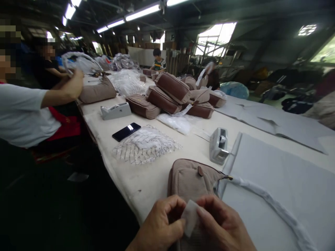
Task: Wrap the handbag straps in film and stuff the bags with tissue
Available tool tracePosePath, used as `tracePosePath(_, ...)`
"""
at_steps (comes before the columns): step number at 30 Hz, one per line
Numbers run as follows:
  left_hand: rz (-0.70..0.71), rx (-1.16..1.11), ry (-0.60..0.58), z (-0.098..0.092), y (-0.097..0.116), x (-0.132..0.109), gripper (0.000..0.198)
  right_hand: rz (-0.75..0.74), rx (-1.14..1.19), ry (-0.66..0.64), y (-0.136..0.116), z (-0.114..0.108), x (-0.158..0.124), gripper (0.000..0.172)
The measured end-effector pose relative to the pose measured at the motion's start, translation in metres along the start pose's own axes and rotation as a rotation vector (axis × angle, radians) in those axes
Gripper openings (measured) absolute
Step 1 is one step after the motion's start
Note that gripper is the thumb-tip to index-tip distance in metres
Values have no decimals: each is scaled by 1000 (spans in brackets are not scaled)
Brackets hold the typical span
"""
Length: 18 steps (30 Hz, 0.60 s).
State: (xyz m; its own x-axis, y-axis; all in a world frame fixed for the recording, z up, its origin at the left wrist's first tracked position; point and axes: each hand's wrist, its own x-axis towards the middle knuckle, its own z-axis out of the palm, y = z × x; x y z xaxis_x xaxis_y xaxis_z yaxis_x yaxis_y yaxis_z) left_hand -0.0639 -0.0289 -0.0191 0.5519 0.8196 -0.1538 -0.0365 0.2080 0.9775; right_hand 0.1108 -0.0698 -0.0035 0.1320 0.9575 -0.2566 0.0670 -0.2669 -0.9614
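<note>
At the bottom edge my left hand (159, 228) and my right hand (222, 226) meet over the near end of a beige corduroy bag (190, 179) lying on the table. Both hands pinch a small pale translucent piece, like tape or foam wrap (190, 217), between thumb and fingers. The bag's zipper pull (229, 177) points right toward a long strap wrapped in white foam (274, 205) that curves over a grey sheet (282, 174).
A grey tape dispenser (219, 144) stands just behind the bag; another tape dispenser (116, 111) sits farther left. A black phone (126, 131), a bundle of plastic bags (145, 144) and stacked brown bags (172, 96) lie on the long cream table (136, 184). Other people work at left and far back.
</note>
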Motion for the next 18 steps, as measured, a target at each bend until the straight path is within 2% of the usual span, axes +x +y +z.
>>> tracePosePath(3,41,54,9,5,-3,-3,14,-35,64,-51,-1,21,-1,40)
tracePosePath(6,30,-19,58,6,-7,-4,21,-25,142,-37,5,22,-11,38)
tracePosePath(9,35,-83,135,3,-4,0,20,-88,140,20,9,0,-6,36)
tracePosePath(11,70,-47,205,-1,0,10,19,-201,25,116,9,-24,15,37)
tracePosePath(13,109,57,274,-6,5,28,17,-343,-166,163,8,-47,48,36)
tracePosePath(14,136,125,305,-8,7,40,16,-411,-243,129,7,-57,67,35)
tracePosePath(15,166,193,328,-10,8,51,16,-458,-296,39,6,-64,85,34)
tracePosePath(18,213,351,315,-12,7,79,17,-495,-340,-306,3,-69,124,29)
